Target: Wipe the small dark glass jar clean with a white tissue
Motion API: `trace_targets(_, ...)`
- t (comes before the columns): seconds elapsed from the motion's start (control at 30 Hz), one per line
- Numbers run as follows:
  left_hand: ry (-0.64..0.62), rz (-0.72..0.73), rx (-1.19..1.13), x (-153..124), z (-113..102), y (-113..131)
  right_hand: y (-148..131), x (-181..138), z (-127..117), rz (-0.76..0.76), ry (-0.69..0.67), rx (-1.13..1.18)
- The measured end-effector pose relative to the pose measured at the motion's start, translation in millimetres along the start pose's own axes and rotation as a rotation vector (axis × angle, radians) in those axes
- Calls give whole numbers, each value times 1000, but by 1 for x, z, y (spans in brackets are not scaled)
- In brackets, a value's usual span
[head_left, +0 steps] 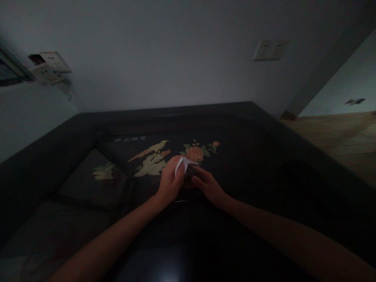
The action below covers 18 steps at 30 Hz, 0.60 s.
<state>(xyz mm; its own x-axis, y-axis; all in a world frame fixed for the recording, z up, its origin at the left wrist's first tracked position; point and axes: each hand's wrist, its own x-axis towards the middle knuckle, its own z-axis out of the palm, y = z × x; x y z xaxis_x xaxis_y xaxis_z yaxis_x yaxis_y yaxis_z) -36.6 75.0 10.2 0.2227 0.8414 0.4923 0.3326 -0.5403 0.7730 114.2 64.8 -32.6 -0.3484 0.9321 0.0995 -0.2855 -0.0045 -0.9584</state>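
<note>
My left hand (170,181) is closed around a small white cloth or tissue (183,163), pressing it against a small dark object (190,171). My right hand (207,185) grips that dark object from the right, fingers curled round it. Dim light hides what the object is. Both hands hover just above a glossy black tabletop (249,156) painted with a bird (151,156) and an orange flower (195,152).
The black table fills the corner, against a pale wall with a double socket (272,49) at upper right and more sockets (49,66) at left. A dark square panel (96,178) with a painted motif lies left of the hands. Wooden floor (337,137) shows at right.
</note>
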Motion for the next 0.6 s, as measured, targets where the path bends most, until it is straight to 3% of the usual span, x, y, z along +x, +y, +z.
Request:
trace_targets(0.17,123,-516,-480,4,7,-12,1,-1,0,26,-2,89)
trace_targets(0.33,154,-760,-771,9,13,-16,-1,-1,1,25,-1,84)
trace_targets(0.47,135,-669,-589,8,7,-8,-1,-1,1,19,-12,100)
trace_targets(0.6,-11,-290,-131,4,-2,0,0,-1,2,9,-11,108)
